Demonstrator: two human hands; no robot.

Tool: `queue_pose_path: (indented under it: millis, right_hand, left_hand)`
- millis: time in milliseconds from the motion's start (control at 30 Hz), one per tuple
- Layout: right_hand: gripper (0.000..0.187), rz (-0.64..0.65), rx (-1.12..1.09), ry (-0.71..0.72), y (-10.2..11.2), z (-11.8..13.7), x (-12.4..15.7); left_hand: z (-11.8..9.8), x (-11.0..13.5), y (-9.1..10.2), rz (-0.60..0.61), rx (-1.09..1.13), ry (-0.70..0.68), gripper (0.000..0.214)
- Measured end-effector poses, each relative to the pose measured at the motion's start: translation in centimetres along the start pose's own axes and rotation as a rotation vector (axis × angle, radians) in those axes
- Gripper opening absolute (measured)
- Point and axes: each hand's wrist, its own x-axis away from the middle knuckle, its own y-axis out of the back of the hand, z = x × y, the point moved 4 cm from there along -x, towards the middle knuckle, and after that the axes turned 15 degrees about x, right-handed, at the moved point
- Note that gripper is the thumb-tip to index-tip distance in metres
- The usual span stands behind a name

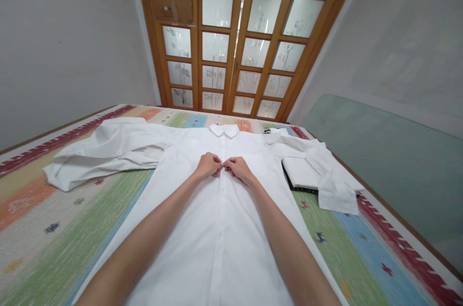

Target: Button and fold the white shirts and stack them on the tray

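A white long-sleeved shirt [188, 233] lies front side up on the patterned cloth, its collar [224, 130] at the far end and its sleeves spread to both sides. At the chest, my left hand [210, 165] pinches the edge of the button placket [219, 233]. Close beside it, my right hand [237, 169] pinches the same strip from the other side. The fingertips of both hands nearly meet. Whether a button is between them cannot be made out. Below the hands the placket runs straight toward me and looks closed.
A striped, multicoloured cloth [104, 229] covers the surface. Under the right sleeve sits a folded white item with a black edge [300, 172]. A pale green panel [390, 161] stands along the right side. Wooden doors with glass panes [231, 46] are beyond the far edge.
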Motion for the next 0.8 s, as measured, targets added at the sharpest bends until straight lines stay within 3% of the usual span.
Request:
queue_pose_path:
  millis: [400,800]
  right_hand:
    - [0.016,-0.012,0.064,0.031,0.1,0.0,0.0]
    - [0.009,-0.008,0.104,0.051,0.0,-0.6,-0.2]
  left_hand:
    - [1.3,-0.9,0.4,-0.020,0.141,0.092,0.003]
    - [2.3,-2.0,0.9,-0.070,0.134,0.080,0.004]
